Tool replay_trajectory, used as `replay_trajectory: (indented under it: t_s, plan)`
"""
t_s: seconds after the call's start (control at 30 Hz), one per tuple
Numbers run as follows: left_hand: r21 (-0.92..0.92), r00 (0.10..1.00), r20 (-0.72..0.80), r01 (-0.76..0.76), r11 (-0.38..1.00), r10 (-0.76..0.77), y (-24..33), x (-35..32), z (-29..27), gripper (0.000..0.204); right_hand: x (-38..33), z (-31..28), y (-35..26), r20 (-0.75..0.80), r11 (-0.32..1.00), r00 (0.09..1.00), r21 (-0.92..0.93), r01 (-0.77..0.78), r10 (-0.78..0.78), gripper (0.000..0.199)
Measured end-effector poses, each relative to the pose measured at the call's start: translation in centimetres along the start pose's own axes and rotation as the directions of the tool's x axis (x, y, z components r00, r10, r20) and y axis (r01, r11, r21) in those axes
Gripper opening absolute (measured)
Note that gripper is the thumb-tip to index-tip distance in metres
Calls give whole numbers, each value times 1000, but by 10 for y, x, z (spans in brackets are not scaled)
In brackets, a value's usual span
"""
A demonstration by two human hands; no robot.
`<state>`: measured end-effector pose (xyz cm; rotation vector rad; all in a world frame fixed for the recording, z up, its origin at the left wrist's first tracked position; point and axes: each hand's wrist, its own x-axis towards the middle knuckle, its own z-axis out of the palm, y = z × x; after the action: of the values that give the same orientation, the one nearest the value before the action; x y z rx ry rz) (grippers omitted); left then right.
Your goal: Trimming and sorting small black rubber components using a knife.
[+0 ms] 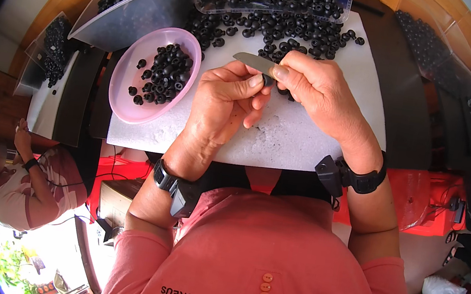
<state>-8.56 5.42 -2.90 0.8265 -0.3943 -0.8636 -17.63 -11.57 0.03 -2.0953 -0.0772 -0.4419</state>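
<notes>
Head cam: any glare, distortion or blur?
Head view: lower-left is blown out around the green plants; fisheye blackens the rim and bows the white board's right edge. Head view: left hand, right hand and knife look fairly sharp; black beads show small highlights, little surface detail.

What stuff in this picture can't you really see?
In the head view:
The handle of the knife: covered by the right hand.
Most of the small black piece: hidden by the thumb and fingers of the left hand.
The far end of the clear bin: cut off by the top edge.
Whatever the person at left might hold: too small.
</notes>
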Motion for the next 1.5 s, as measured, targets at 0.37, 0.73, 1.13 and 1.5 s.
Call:
replay_trajectory:
  t_s: [0.37, 0.73, 1.13, 1.5]
  plan:
    - [-1, 1000, -12, -17, 1000, 17, 0, 5, 3, 21, 3, -2, 9, -189, 987, 982, 159, 35, -4, 26]
    - [15, 999, 26, -37, 999, 36, -1, 0, 6, 21, 3, -3, 9, -264, 993, 962, 109, -47, 75, 26]
    - [-104, 999, 35, -34, 994, 38, -2, 6, -7, 24, -3, -3, -4, -180, 981, 966, 30, 194, -185, 16]
    - [-151, 996, 59, -59, 987, 68, -1, 7, -8, 24, 4, 2, 6, -191, 950, 931, -19, 312, -309, 20]
